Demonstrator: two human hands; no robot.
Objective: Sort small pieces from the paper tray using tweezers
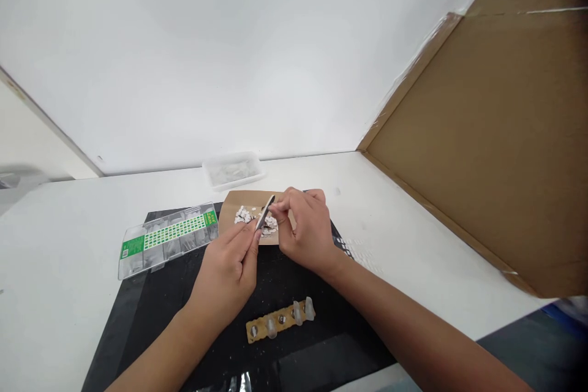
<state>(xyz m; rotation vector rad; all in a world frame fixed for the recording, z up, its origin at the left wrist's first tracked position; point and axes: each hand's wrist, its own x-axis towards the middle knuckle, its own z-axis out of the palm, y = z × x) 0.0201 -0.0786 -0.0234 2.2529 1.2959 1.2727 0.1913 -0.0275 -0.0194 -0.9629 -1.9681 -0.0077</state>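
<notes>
My left hand [232,260] pinches a narrow flat nail file [264,214] between thumb and fingers. It has a dark face and a pale edge, and it slants up to the right. My right hand [303,226] is closed, its fingertips pressed together against the upper part of the file. Whatever small thing those fingertips may hold is hidden. Beneath both hands lies a brown paper sheet [234,199] with many small white pieces [244,214] on it. Nearer to me, a tan strip stand [260,326] carries several clear nail tips [271,327].
A clear compartment box [169,236] with a green label lies at the left on the black mat [160,318]. Behind the paper stands a white plastic tray [233,171]. Rows of small white pieces [356,250] lie right of the mat. A cardboard panel [482,135] borders the table's right.
</notes>
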